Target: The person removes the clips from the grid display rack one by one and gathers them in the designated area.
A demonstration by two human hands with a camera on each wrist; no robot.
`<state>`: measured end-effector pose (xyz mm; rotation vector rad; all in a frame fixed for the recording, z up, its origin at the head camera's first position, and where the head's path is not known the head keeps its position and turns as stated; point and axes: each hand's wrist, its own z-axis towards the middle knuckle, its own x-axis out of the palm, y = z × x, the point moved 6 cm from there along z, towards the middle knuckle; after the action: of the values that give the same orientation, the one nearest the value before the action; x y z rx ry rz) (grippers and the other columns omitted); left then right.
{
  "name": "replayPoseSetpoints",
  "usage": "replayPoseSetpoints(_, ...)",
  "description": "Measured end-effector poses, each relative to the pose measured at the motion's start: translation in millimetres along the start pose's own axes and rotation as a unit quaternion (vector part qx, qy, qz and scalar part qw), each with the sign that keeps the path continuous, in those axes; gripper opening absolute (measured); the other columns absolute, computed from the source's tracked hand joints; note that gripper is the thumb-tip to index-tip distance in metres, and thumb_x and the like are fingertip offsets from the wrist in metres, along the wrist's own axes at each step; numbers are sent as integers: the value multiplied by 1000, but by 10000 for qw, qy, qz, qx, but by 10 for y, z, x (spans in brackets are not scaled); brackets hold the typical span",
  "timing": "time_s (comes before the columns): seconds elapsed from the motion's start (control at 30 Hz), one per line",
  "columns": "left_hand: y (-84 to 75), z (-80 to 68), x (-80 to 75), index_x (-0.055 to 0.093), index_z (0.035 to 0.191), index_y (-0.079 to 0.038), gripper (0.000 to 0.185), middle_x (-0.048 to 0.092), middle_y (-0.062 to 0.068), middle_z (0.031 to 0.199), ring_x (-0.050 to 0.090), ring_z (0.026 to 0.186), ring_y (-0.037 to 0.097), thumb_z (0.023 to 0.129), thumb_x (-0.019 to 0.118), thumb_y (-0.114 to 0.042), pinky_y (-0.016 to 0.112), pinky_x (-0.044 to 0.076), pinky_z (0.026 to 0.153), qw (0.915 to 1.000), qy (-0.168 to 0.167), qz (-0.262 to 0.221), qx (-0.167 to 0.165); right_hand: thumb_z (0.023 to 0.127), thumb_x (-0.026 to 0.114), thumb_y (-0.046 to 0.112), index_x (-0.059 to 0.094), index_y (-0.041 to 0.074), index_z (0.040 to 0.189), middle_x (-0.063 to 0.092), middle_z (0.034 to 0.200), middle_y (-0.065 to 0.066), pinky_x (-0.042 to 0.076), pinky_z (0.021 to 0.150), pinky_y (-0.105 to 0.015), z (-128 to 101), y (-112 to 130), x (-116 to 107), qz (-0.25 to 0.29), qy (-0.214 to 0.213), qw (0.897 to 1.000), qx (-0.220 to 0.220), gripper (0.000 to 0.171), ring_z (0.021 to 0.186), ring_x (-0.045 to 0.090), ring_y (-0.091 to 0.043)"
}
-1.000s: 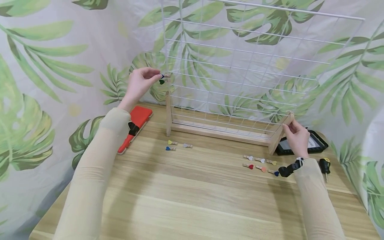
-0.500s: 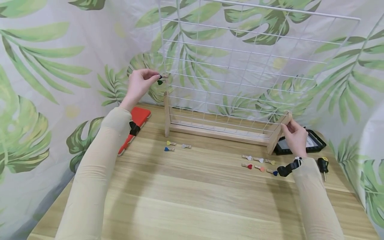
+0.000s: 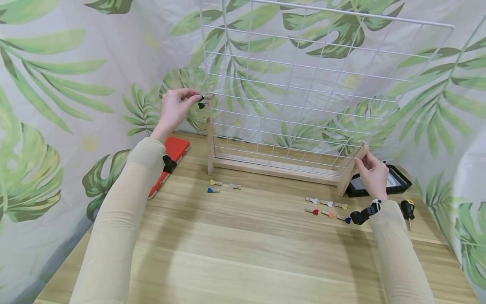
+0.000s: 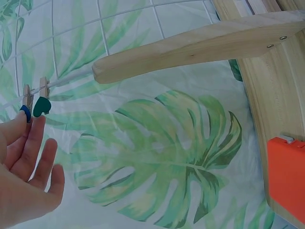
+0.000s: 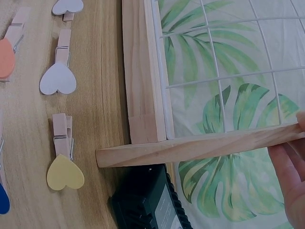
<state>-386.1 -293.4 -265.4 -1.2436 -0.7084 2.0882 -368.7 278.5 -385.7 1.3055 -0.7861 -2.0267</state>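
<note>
At the far left edge of the wire grid (image 3: 303, 80), your left hand (image 3: 175, 109) is pinching a blue heart clip (image 3: 202, 98) between thumb and fingertips, right beside a green heart clip (image 3: 201, 105) already sitting on the same wire. In the left wrist view the blue heart clip (image 4: 25, 113) is touching your fingertips (image 4: 35, 131), with the green heart clip (image 4: 41, 106) just right of it. Both clips are lying roughly level, long axis running left to right, wooden jaws pointing right onto the grid and hearts pointing back at your hand. Your left hand is far the nearer one. Your right hand (image 3: 373, 174) is gripping the top of the right wooden foot (image 3: 351, 169) of the stand, fingers curled round it, steadying the frame. Loose clips are lying on the worktop (image 3: 243, 249): three near the left foot (image 3: 222, 186), six near your right wrist (image 3: 328, 207).
</note>
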Motion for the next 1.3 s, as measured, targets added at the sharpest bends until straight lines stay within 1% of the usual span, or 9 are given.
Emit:
replayPoseSetpoints(0.07,-15,-13,-32,74,114,-8,32,73,16,112,41,65,-4,98,62,-33,21,31,70,9999,-144,53,55,100,59,29,53,14,142,63,134,-16,44,82,0,-4,8,11,-11,23,10000,-36,46,120,63,-11)
replayPoseSetpoints(0.17,-25,-38,-100,75,111,-8,30,74,14,108,35,61,1,98,63,-33,22,27,67,9993,-368,42,41,100,58,28,53,13,142,63,134,-18,44,81,0,-12,22,24,8,76,9999,-83,46,120,63,-10)
replayPoseSetpoints(0.27,-12,-70,-166,76,111,-10,31,74,6,103,43,71,3,96,65,-34,21,28,65,9986,-502,-153,-112,100,58,28,54,13,142,63,133,-18,44,81,0,-23,30,17,2,59,10000,-74,45,118,64,-7)
replayPoseSetpoints(0.33,8,-108,-206,76,112,-11,32,73,-4,98,49,78,4,95,65,-37,22,32,65,9974,-515,-426,-259,100,59,28,54,13,142,63,133,-17,44,82,0,-30,25,10,12,52,10000,-26,45,118,63,-6)
replayPoseSetpoints(0.47,73,-197,-270,75,114,-10,35,66,-20,86,58,88,-2,94,67,-37,17,41,76,9934,-525,-967,-329,100,59,29,55,14,141,64,133,-15,44,81,0,-38,6,-3,7,26,10000,20,44,114,63,0)
replayPoseSetpoints(0.7,236,-424,-262,75,112,-12,35,64,-28,83,59,84,-6,92,69,-40,15,43,75,9949,-289,-891,-374,100,59,29,55,15,141,63,134,-15,44,82,-1,-33,-14,-16,-31,12,10000,44,44,116,63,-4)
replayPoseSetpoints(0.87,315,-634,-104,75,111,-12,35,70,-24,87,61,84,-9,92,69,-41,13,46,75,9978,68,-582,-304,99,59,28,56,15,141,63,134,-15,45,82,-1,-22,-2,-21,9,0,10000,42,44,114,63,-1)
replayPoseSetpoints(1.1,455,-904,261,77,106,-13,28,78,7,101,63,78,-9,90,73,-35,13,47,67,9975,617,-305,-181,99,59,29,56,13,140,64,132,-15,46,84,-3,33,14,-16,-102,-62,9999,-10,44,120,64,-14)
replayPoseSetpoints(1.3,513,-1139,685,76,106,-12,21,78,9,100,72,88,16,91,73,-26,27,54,76,9852,1709,-59,122,99,59,30,56,13,140,64,133,-15,46,84,-3,13,2,-11,-105,-22,9999,3,45,117,64,-7)
